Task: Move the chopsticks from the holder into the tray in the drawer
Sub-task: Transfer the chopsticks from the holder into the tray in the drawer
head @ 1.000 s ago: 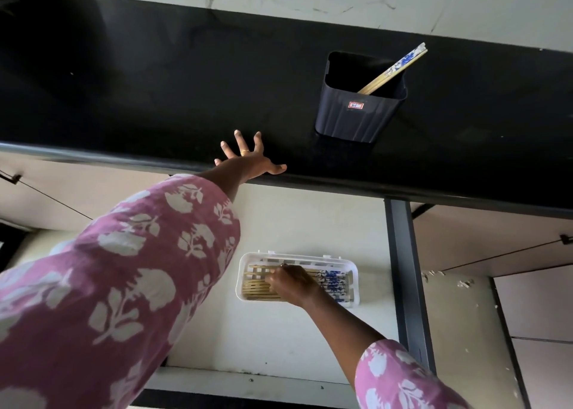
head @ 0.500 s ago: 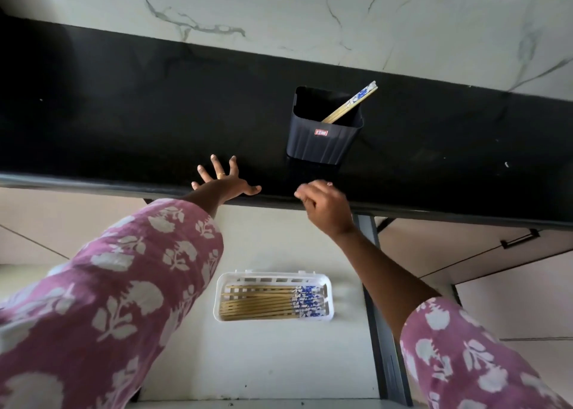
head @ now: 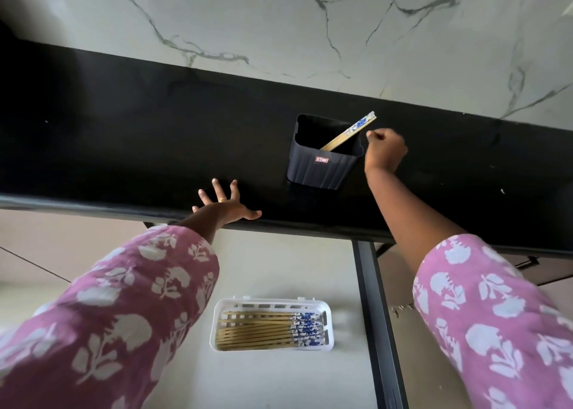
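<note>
Reaching beside the dark ribbed plastic holder (head: 322,163) on the black counter (head: 124,148), the right hand (head: 385,152), grip curled closed and empty, is nearing the last blue-patterned bamboo chopsticks (head: 350,134); pinching their raised ends should avoid tipping it.

Pretty soft, even daylight here, no harsh hotspots. The marble wall (head: 310,27) up top is the brightest part, a bit washed out toward the upper right. The black countertop (head: 124,136) eats nearly all the light and reads as a flat dark band, darkest at the far left corner, with only a faint sheen along its front edge. The holder (head: 322,163) almost melts into it. The wide-angle lens bends the counter edge and stretches the pink sleeves (head: 102,322), which look slightly soft. The tray (head: 328,345) stays reasonably sharp.
</note>
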